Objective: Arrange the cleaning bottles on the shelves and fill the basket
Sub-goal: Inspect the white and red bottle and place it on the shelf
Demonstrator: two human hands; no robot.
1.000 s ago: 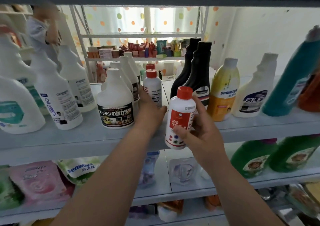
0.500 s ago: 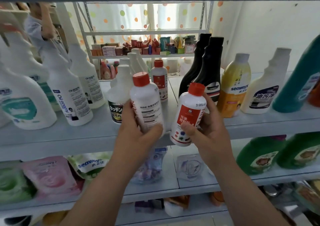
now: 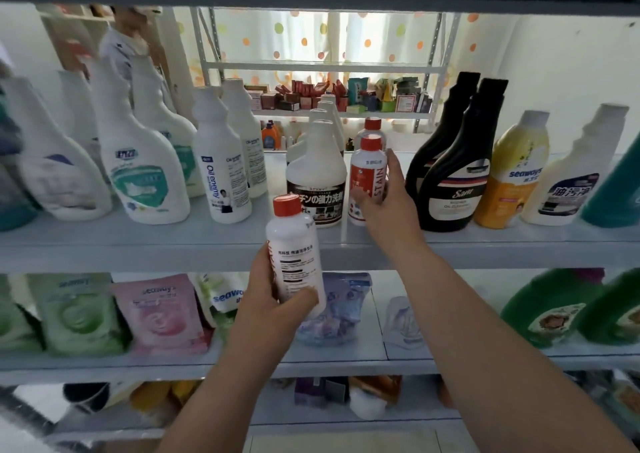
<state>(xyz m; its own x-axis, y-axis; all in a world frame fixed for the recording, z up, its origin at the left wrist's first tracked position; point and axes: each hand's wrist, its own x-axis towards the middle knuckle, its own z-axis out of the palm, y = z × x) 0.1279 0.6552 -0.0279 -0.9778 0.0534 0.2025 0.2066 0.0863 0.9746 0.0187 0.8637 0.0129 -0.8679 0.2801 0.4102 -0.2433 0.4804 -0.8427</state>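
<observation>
My left hand (image 3: 273, 300) grips a white bottle with a red cap (image 3: 294, 255), its back label toward me, held in front of the shelf edge (image 3: 173, 244). My right hand (image 3: 388, 196) is wrapped round a second red-capped stain remover bottle (image 3: 367, 178) that stands on the shelf between the squat white Japanese-label bottle (image 3: 315, 182) and the black bottles (image 3: 453, 172). A third red-capped bottle (image 3: 372, 128) stands just behind it. No basket is in view.
The shelf holds white spray bottles (image 3: 145, 168), two Oil enemy bottles (image 3: 221, 172), a yellow seaways bottle (image 3: 512, 172), another white bottle (image 3: 568, 178) and a teal one at the right. Refill pouches (image 3: 159, 314) and green bottles (image 3: 550, 310) fill the shelf below. A person stands far left behind.
My right hand moved its bottle forward and set it on the shelf beside the black bottles. My left hand drew its bottle down and back, in front of the shelf edge.
</observation>
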